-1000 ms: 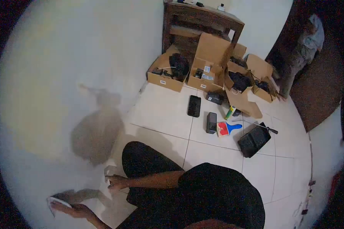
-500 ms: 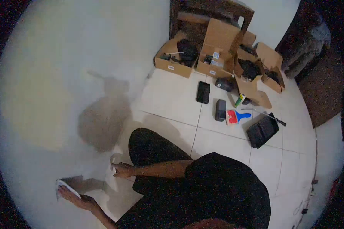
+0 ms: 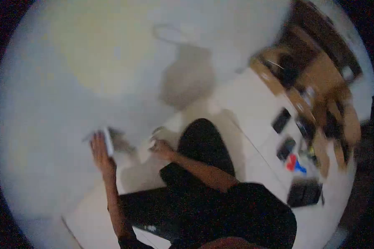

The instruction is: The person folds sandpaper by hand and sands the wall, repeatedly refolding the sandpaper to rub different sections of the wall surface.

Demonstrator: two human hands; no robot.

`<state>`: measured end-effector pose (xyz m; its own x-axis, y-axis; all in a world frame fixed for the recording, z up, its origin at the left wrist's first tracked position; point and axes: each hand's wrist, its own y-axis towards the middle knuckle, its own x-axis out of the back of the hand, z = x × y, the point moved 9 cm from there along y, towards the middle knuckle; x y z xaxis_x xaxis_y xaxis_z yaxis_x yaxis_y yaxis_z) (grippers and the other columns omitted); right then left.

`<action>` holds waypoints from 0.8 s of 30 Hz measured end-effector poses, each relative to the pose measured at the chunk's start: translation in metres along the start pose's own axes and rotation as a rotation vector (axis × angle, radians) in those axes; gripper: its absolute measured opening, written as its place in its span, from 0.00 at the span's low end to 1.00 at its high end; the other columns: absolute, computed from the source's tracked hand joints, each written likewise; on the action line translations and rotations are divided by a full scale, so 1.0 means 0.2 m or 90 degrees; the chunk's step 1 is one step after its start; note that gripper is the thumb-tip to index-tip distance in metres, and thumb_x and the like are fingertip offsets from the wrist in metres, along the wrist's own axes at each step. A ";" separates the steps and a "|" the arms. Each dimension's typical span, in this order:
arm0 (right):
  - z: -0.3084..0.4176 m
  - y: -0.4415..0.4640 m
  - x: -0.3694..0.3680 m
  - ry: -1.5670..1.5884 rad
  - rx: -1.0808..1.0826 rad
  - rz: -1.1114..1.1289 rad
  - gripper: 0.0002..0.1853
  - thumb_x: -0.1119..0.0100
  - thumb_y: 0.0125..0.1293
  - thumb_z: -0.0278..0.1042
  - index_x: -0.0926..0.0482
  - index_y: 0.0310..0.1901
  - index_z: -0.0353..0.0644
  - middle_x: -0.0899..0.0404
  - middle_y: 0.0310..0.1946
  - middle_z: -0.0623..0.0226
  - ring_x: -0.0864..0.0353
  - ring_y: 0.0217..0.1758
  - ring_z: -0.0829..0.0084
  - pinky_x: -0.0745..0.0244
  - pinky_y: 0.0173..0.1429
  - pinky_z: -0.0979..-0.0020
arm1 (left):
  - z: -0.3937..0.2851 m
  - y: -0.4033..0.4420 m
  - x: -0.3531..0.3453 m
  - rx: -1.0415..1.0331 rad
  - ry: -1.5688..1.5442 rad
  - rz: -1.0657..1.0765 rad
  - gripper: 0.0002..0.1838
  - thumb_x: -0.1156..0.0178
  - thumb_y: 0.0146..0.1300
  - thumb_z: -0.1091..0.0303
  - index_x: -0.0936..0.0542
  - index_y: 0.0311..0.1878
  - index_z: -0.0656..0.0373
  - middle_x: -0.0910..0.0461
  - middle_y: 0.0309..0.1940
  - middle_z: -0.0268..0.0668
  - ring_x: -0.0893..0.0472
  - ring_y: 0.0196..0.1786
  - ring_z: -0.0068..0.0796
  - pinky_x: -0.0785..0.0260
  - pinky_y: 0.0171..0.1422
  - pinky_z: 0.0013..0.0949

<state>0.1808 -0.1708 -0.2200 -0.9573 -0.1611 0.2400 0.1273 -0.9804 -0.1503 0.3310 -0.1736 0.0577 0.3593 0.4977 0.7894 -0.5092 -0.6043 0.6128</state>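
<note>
My left hand lies against the pale wall with its fingers along a flat white pad. The pad stands edge-on to my view, and its face at the wall is hidden. To the right of it, my right hand is closed in front of my bent knee, low by the wall. Something small and whitish shows at its fingertips, too blurred to name. Shadows of my head and hands fall on the wall.
On the tiled floor to the right lie a dark phone-like slab, a red-and-blue brush or scraper, dark boxy objects and a black case. Open cardboard boxes stand beyond, beside dark wooden furniture.
My view has turned, so the boxes and floor items sit further right and tilted. My left hand still holds the white pad at the wall, now more upright. My right hand stays closed.
</note>
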 end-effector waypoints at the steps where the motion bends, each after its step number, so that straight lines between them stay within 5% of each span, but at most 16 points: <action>1: -0.34 0.07 -0.07 -0.162 -0.003 -0.162 0.24 0.36 0.61 0.44 0.30 0.52 0.39 0.19 0.37 0.57 0.18 0.39 0.59 0.23 0.49 0.61 | 0.17 -0.08 -0.03 0.128 -0.174 -0.098 0.24 0.60 0.66 0.78 0.33 0.66 0.65 0.33 0.66 0.48 0.41 0.73 0.49 0.56 0.77 0.53; 2: -0.05 0.02 0.02 0.157 0.014 0.020 0.23 0.35 0.60 0.41 0.29 0.52 0.38 0.20 0.35 0.59 0.18 0.38 0.60 0.22 0.47 0.63 | 0.14 -0.06 0.04 0.101 -0.071 -0.175 0.25 0.58 0.66 0.77 0.35 0.67 0.64 0.36 0.68 0.49 0.41 0.73 0.50 0.56 0.77 0.51; 3: -0.09 0.07 0.01 -0.078 0.126 -0.135 0.27 0.34 0.58 0.46 0.28 0.55 0.41 0.17 0.33 0.57 0.18 0.37 0.55 0.23 0.46 0.57 | 0.13 -0.07 0.03 0.187 -0.077 -0.139 0.26 0.56 0.67 0.75 0.36 0.69 0.63 0.39 0.70 0.49 0.41 0.73 0.49 0.55 0.77 0.49; 4: 0.00 0.04 0.05 0.015 0.030 -0.015 0.23 0.36 0.62 0.38 0.31 0.55 0.39 0.20 0.34 0.60 0.19 0.37 0.66 0.23 0.42 0.64 | 0.15 -0.09 -0.06 0.167 -0.046 -0.073 0.27 0.54 0.66 0.74 0.37 0.69 0.63 0.40 0.70 0.48 0.42 0.73 0.48 0.54 0.77 0.48; 7: 0.22 -0.07 0.08 -0.025 -0.012 0.052 0.22 0.36 0.62 0.37 0.30 0.55 0.40 0.20 0.34 0.60 0.19 0.38 0.68 0.24 0.43 0.65 | -0.05 -0.01 -0.03 -0.071 0.064 0.165 0.27 0.52 0.64 0.73 0.36 0.68 0.62 0.36 0.69 0.45 0.38 0.72 0.45 0.48 0.75 0.47; 10: 0.22 -0.08 0.07 -0.005 0.074 0.007 0.21 0.37 0.62 0.36 0.30 0.55 0.42 0.20 0.34 0.61 0.19 0.36 0.68 0.24 0.41 0.66 | 0.02 0.00 0.16 0.062 0.129 -0.036 0.27 0.52 0.63 0.72 0.36 0.68 0.62 0.35 0.68 0.42 0.37 0.72 0.41 0.46 0.75 0.45; 14: 0.12 -0.06 0.08 -0.005 0.019 0.021 0.20 0.38 0.62 0.35 0.30 0.54 0.42 0.21 0.32 0.62 0.20 0.33 0.70 0.25 0.39 0.67 | -0.14 0.03 -0.03 -0.150 0.052 0.185 0.27 0.51 0.62 0.73 0.35 0.67 0.63 0.36 0.69 0.42 0.39 0.72 0.40 0.48 0.76 0.49; 18: 0.15 -0.05 0.13 0.015 0.004 0.012 0.20 0.37 0.62 0.36 0.29 0.53 0.41 0.21 0.31 0.62 0.21 0.32 0.71 0.25 0.38 0.68 | -0.02 0.14 0.19 0.066 0.060 -0.049 0.27 0.53 0.64 0.72 0.35 0.68 0.61 0.37 0.69 0.41 0.39 0.73 0.37 0.48 0.76 0.49; 22: 0.13 -0.06 0.17 0.021 0.046 -0.001 0.20 0.38 0.62 0.36 0.30 0.53 0.41 0.21 0.32 0.61 0.21 0.32 0.71 0.25 0.37 0.68 | -0.19 0.09 -0.06 -0.157 0.061 0.174 0.27 0.52 0.63 0.70 0.35 0.67 0.62 0.37 0.69 0.43 0.39 0.73 0.42 0.48 0.75 0.51; 24: 0.09 -0.06 0.20 -0.001 0.081 -0.029 0.22 0.35 0.59 0.35 0.30 0.53 0.42 0.19 0.33 0.59 0.18 0.32 0.67 0.24 0.39 0.65 | -0.17 0.10 -0.01 -0.108 0.055 0.124 0.27 0.52 0.63 0.70 0.35 0.67 0.63 0.37 0.69 0.43 0.39 0.73 0.42 0.48 0.75 0.51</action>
<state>0.1457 -0.1681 -0.1904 -0.9626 -0.1160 0.2450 0.1157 -0.9932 -0.0157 0.2946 -0.1655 0.0666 0.1770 0.4384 0.8812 -0.6888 -0.5844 0.4291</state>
